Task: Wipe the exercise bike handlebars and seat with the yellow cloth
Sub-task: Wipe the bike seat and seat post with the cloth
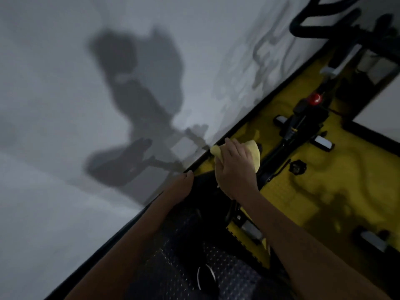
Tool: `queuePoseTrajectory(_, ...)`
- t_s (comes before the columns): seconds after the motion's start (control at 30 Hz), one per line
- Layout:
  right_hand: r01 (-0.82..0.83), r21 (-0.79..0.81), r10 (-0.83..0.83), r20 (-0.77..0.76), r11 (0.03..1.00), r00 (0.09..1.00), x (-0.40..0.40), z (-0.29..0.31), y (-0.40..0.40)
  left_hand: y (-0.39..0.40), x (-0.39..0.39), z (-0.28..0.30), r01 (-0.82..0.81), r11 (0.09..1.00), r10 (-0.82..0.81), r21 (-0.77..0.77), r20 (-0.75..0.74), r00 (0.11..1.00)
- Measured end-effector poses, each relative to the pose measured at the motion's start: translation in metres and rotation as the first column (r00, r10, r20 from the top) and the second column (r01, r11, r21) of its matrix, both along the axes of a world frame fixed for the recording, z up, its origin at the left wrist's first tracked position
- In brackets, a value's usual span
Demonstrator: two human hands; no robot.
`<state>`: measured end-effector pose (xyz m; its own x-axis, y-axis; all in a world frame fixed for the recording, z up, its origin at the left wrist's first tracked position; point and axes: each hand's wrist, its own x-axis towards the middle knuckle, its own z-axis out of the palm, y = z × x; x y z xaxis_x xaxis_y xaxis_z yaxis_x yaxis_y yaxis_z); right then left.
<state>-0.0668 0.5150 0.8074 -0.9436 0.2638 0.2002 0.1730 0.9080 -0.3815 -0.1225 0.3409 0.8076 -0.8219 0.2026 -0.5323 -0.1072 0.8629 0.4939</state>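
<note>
The view is dim and tilted, so much of this is judgement. Far left of both sets of fingers a pale wall (65, 105) carries the shadow of the person and the bike.

The left hand (179, 187) lies against the left edge of the dark seat (205, 191). Its fingers (188, 174) seem to curl loosely over that edge, holding nothing else — it looks like a steadying grip, though the gloom hides how firm it is.

Just right of them, the right hand (234, 167) presses down with its fingers (233, 146) bunched around the yellow cloth (255, 151). The cloth shows ahead of and beyond the knuckles, over the front of the seat near the frame.

Right of those fingers and further off sit the yellow floor mat (324, 169), a red knob (315, 98) and a small black adjuster knob (297, 167). The black handlebars (307, 24) are well apart, at the top right.

Risks, as I judge them:
- The cloth is wadded, so little of it meets the seat and patches may be missed.
- A loose corner could snag on the frame or the adjuster knob just beyond the fingertips.
- In this light — and with cloth and mat nearly the same colour — a dropped cloth would be hard to spot.
- Reaching for the far handlebars while leaning on the seat could unbalance the person.
</note>
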Motion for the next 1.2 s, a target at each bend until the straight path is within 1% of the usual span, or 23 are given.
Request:
queuePoseTrajectory(0.03, 0.046, -0.004, -0.046, -0.012, 0.999, 0.999, 0.003, 0.0, -0.005, -0.001, 0.001, -0.001, 0.001, 0.999, 0.0, 0.033, -0.008, 1.0)
queuePoseTrajectory(0.1, 0.094, -0.025, -0.095, -0.04, 0.995, 0.995, 0.017, 0.002, -0.018, -0.003, 0.001, -0.003, 0.126, 0.992, -0.125, 0.0, -0.053, 0.991)
queuePoseTrajectory(0.13, 0.097, -0.046, -0.099, -0.045, 0.994, 0.994, 0.027, 0.002, -0.027, -0.003, 0.001, -0.004, 0.15, 0.989, -0.15, -0.005, -0.063, 0.987)
queuePoseTrajectory(0.27, 0.016, -0.154, -0.021, -0.033, 0.988, 0.999, 0.07, -0.003, -0.064, -0.003, 0.004, 0.0, 0.104, 0.994, -0.101, 0.023, -0.106, 0.989)
queuePoseTrajectory(0.3, -0.012, -0.174, 0.006, -0.033, 0.985, 0.999, 0.078, -0.004, -0.068, -0.002, 0.006, -0.001, 0.067, 0.994, -0.06, 0.086, -0.085, 0.995)
queuePoseTrajectory(0.37, -0.051, -0.217, 0.042, -0.043, 0.975, 0.998, 0.084, -0.003, -0.062, -0.001, 0.009, 0.0, 0.059, 0.987, -0.043, 0.147, -0.11, 0.993)
queuePoseTrajectory(0.4, -0.038, -0.227, 0.028, -0.05, 0.973, 0.998, 0.079, -0.001, -0.054, -0.001, 0.01, 0.002, 0.064, 0.985, -0.047, 0.162, -0.111, 0.993)
queuePoseTrajectory(0.47, 0.048, -0.2, -0.06, -0.052, 0.979, 0.997, 0.057, 0.0, -0.032, 0.0, 0.011, 0.001, 0.087, 0.984, -0.068, 0.152, -0.126, 0.99)
queuePoseTrajectory(0.57, 0.235, -0.18, -0.25, -0.063, 0.955, 0.966, 0.019, 0.001, -0.007, -0.002, 0.015, 0.003, 0.039, 0.98, -0.019, 0.196, -0.103, 0.994)
queuePoseTrajectory(0.63, 0.343, -0.188, -0.359, -0.063, 0.92, 0.931, 0.009, 0.001, -0.01, -0.001, 0.014, 0.004, 0.092, 0.982, -0.069, 0.164, -0.139, 0.988)
queuePoseTrajectory(0.7, 0.392, -0.176, -0.409, -0.069, 0.903, 0.91, 0.015, 0.0, -0.028, -0.001, 0.014, 0.005, 0.168, 0.978, -0.137, 0.123, -0.223, 0.965)
queuePoseTrajectory(0.77, 0.372, -0.194, -0.388, -0.054, 0.908, 0.92, 0.034, -0.001, -0.055, -0.002, 0.014, 0.001, 0.185, 0.972, -0.137, 0.142, -0.297, 0.945)
queuePoseTrajectory(0.83, 0.346, -0.227, -0.36, -0.022, 0.91, 0.933, 0.06, -0.001, -0.081, -0.003, 0.012, -0.001, 0.208, 0.967, -0.171, 0.147, -0.227, 0.959)
queuePoseTrajectory(0.9, 0.31, -0.205, -0.323, -0.033, 0.929, 0.946, 0.087, -0.004, -0.103, -0.003, 0.01, 0.0, 0.184, 0.971, -0.157, 0.151, -0.171, 0.973)
queuePoseTrajectory(0.97, 0.254, -0.193, -0.268, -0.052, 0.948, 0.962, 0.1, -0.005, -0.109, -0.003, 0.009, 0.0, 0.153, 0.976, -0.131, 0.152, -0.149, 0.98)
queuePoseTrajectory(1.03, 0.238, -0.231, -0.256, -0.05, 0.943, 0.965, 0.09, -0.004, -0.091, -0.003, 0.01, 0.002, 0.18, 0.967, -0.151, 0.18, -0.164, 0.975)
queuePoseTrajectory(1.07, 0.259, -0.243, -0.281, -0.061, 0.935, 0.958, 0.078, -0.004, -0.078, -0.003, 0.011, 0.004, 0.178, 0.96, -0.145, 0.214, -0.161, 0.976)
queuePoseTrajectory(1.13, 0.342, -0.26, -0.375, -0.089, 0.903, 0.923, 0.047, -0.003, -0.047, -0.004, 0.013, 0.008, 0.118, 0.946, -0.084, 0.303, -0.123, 0.989)
queuePoseTrajectory(1.2, 0.436, -0.321, -0.473, -0.044, 0.841, 0.88, 0.02, 0.0, -0.021, -0.005, 0.014, 0.009, 0.077, 0.939, -0.046, 0.336, -0.099, 0.994)
